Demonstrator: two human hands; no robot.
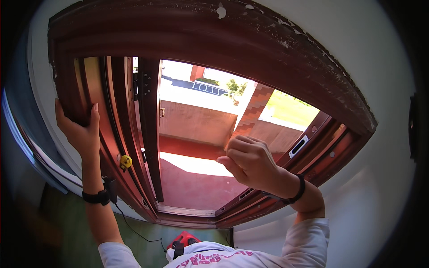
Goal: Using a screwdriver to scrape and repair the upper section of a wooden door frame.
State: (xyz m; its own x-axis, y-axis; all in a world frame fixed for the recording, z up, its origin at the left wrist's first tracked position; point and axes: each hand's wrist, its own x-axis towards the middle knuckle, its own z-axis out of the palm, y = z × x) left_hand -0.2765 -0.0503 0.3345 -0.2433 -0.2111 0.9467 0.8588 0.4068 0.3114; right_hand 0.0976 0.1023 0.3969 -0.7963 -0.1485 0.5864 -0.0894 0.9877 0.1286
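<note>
My left hand [81,134] is raised at the left side of a dark red-brown door frame [147,33]. Its thumb and fingers wrap around the lower part of a vertical frame board. In front of the doorway's opening, my right hand [252,161] is closed, fingers curled and pinched together. What it may hold is hidden. A small yellow and black object [126,161] is on the left jamb, below and right of my left hand. Along the right jamb sits a metal strike plate [298,146].
A dark door edge with hinges [152,120] stands on the left of the opening. Outside are a low wall [192,125], a brick pillar [252,109] and sunlit floor. White wall [353,192] lies right, green floor [85,228] below. A cable [138,230] trails from my left wrist's band.
</note>
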